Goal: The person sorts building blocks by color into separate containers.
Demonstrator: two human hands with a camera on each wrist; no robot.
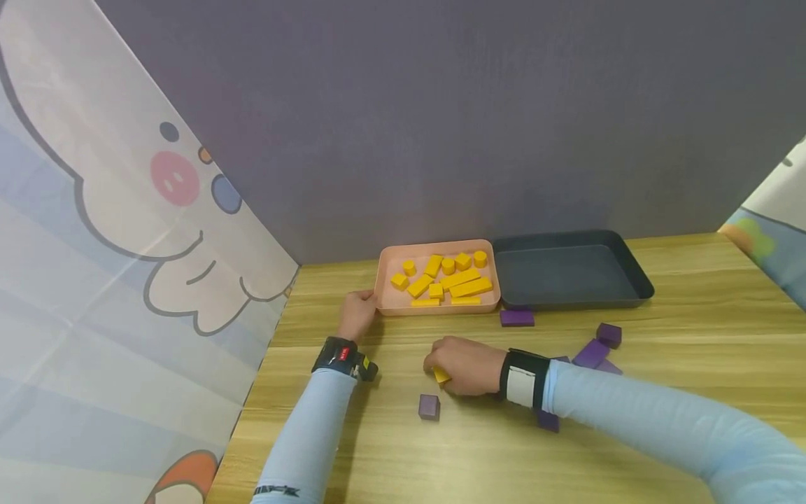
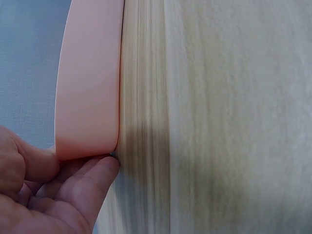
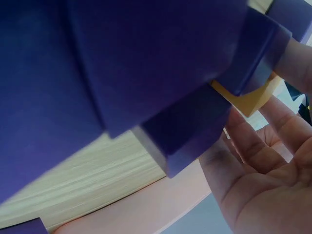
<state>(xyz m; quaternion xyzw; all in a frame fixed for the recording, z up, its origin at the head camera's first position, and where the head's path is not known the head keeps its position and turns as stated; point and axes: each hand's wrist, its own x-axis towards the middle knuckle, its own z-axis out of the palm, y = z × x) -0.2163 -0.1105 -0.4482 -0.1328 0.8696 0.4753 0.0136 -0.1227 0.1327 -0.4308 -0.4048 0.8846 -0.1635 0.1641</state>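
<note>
At the left end of a pink tray (image 1: 441,311), my left hand (image 1: 357,313) grips its corner. The left wrist view shows the thumb at the upper edge of the tray wall (image 2: 90,87) and the fingers at its lower edge. Several yellow blocks (image 1: 450,280), among them cubes, bars and short cylinders, lie in this tray. Over the table in front, my right hand (image 1: 469,365) holds a yellow block (image 1: 442,376) in its fingers. In the right wrist view that yellow block (image 3: 251,100) is partly hidden by purple blocks (image 3: 190,124) nearer the camera.
A dark grey tray (image 1: 567,273) with a bare bottom stands against the pink one's right side. One purple block (image 1: 517,318) lies before the trays, a purple cube (image 1: 429,407) below the right hand, and several purple blocks (image 1: 592,353) around the right forearm. A grey wall (image 1: 441,126) rises behind.
</note>
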